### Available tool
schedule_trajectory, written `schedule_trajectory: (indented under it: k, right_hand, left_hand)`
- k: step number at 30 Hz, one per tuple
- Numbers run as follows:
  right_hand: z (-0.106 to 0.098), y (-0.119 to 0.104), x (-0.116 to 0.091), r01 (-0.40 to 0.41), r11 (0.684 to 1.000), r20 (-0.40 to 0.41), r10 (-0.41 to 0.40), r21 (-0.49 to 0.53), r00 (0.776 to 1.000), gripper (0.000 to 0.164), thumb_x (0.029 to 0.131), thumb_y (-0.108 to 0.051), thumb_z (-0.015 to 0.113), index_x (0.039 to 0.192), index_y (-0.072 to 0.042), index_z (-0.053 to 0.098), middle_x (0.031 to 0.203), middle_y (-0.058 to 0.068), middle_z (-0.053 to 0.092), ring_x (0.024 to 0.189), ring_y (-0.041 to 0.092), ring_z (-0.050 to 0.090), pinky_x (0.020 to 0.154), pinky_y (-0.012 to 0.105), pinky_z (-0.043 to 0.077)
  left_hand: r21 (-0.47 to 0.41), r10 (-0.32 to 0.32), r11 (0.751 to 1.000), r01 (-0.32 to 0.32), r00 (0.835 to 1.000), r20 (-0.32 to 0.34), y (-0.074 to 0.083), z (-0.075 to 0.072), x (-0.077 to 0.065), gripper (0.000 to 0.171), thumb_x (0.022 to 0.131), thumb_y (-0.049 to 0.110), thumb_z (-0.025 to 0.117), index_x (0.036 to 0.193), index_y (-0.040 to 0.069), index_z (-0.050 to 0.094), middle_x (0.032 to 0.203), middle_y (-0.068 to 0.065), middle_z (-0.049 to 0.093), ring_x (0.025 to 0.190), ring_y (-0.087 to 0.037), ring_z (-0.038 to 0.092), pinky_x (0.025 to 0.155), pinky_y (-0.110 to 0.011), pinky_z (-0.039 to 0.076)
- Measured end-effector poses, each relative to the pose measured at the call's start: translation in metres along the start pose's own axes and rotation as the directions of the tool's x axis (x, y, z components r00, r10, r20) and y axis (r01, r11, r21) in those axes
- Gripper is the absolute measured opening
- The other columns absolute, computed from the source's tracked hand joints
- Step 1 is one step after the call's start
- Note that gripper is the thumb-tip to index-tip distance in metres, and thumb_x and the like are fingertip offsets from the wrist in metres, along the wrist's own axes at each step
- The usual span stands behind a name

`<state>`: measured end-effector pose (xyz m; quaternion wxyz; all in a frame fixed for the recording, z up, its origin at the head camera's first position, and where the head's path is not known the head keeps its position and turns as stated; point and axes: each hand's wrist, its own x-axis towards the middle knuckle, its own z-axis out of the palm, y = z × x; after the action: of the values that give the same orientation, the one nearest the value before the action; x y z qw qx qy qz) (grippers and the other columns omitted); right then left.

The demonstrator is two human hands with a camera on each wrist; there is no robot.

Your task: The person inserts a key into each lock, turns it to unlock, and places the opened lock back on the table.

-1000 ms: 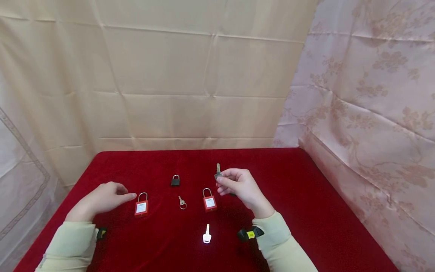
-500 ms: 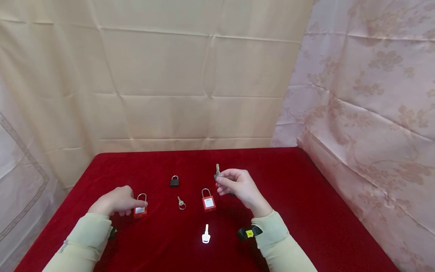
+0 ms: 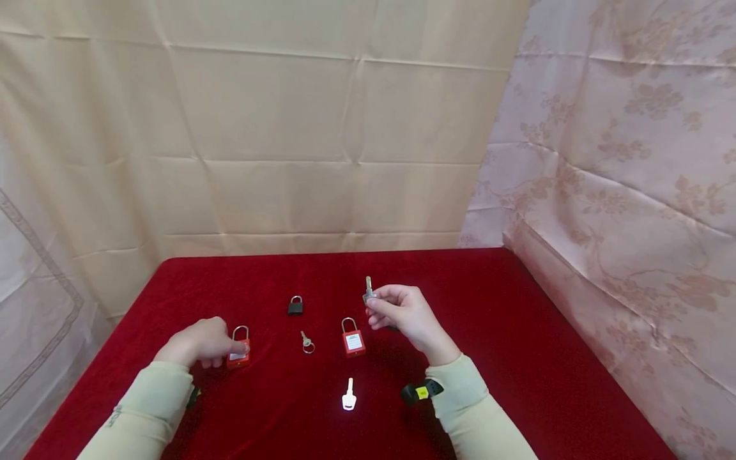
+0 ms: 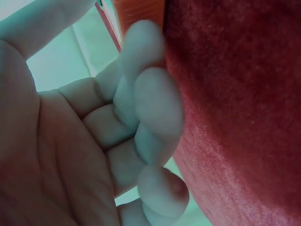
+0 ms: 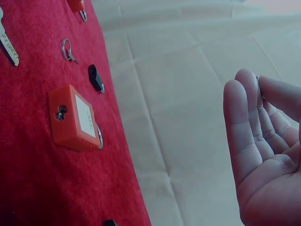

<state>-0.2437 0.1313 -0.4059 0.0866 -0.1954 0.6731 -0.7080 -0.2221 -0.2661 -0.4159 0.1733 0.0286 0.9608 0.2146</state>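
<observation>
Two grips now, none spare: my left hand [image 3: 200, 342] has closed on a red lock [image 3: 239, 361].
That lies left of the black lock [image 3: 296, 309]; right of it, my right hand [image 3: 404, 314] pinches a key [image 3: 368, 287].

Head view high, forward-down; wrist views tilted, near fingers [image 4: 158, 103]; tabletop [image 3: 471, 306] shared.

Your red-covered table [image 3: 276, 409], left red padlock [image 3: 240, 363], right red padlock [image 3: 353, 343], ringed key [image 3: 306, 342] between, black padlock [image 3: 296, 308] farthest away, bright key [image 3: 349, 398] nearest you, partly hidden dark object [image 5: 110, 222]
</observation>
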Motion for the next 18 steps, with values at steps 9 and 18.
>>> schedule_trajectory:
  k: [9, 18]
  right_hand:
    - [-0.003, 0.003, 0.003, -0.009, 1.0, 0.008, 0.009, -0.003, 1.0, 0.016, 0.097, 0.0, 0.067, 0.106, 0.013, 0.064, 0.089, 0.022, 0.069, 0.07, 0.019, 0.069, 0.069, 0.037, 0.061]
    - [-0.004, 0.006, 0.005, -0.013, 1.0, 0.005, 0.013, 0.011, 1.0, 0.013, 0.097, 0.0, 0.066, 0.104, 0.011, 0.065, 0.091, 0.027, 0.067, 0.069, 0.019, 0.069, 0.068, 0.038, 0.061]
  left_hand:
    - [0.017, 0.014, 1.0, -0.014, 1.0, -0.021, -0.001, 0.003, 0.003, 0.037, 0.086, 0.033, 0.075, 0.064, 0.008, 0.059, 0.054, -0.004, 0.055, 0.049, -0.016, 0.051, 0.052, -0.032, 0.041]
    - [0.075, 0.009, 0.997, -0.004, 0.998, -0.068, 0.011, 0.007, 0.002, 0.033, 0.084, 0.033, 0.072, 0.065, 0.01, 0.059, 0.055, -0.005, 0.056, 0.05, -0.018, 0.055, 0.049, -0.032, 0.042]
